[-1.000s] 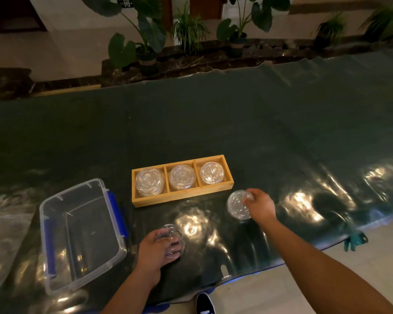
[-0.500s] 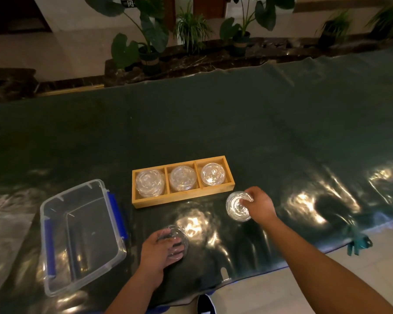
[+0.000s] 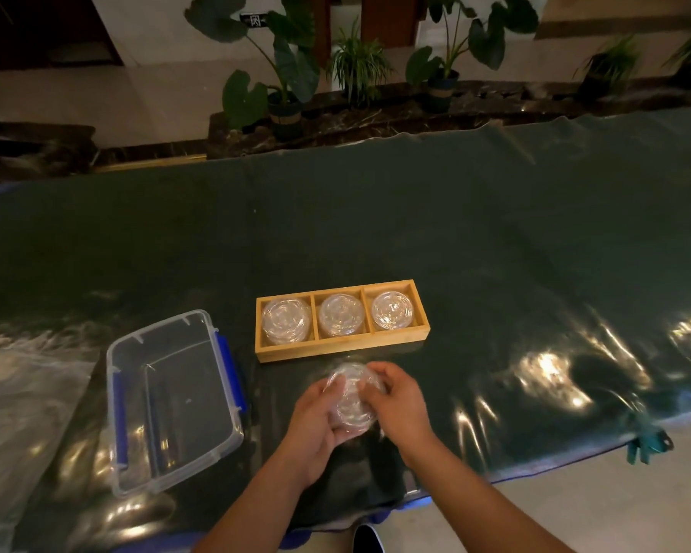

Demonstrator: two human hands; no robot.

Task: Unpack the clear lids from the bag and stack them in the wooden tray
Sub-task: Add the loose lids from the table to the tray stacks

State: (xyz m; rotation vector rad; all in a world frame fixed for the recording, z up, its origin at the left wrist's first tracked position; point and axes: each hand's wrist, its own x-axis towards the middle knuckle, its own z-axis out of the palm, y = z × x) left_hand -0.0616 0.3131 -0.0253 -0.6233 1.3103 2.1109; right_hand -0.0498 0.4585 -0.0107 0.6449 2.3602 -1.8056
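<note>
One tray (image 3: 336,349), three compartments (image 3: 411,294), one bin (image 3: 176,397), two hands (image 3: 316,425) (image 3: 395,405)

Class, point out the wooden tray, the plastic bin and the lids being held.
wooden tray (image 3: 336,347), head view, front wall.
plastic bin (image 3: 184,401), head view, bare floor.
held lids (image 3: 352,405), head view, top lid's centre.

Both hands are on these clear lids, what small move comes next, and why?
Probably carry the lids forward into the right compartment of the tray: left hand and right hand grip them in front of it, and that stack looks lowest.
</note>
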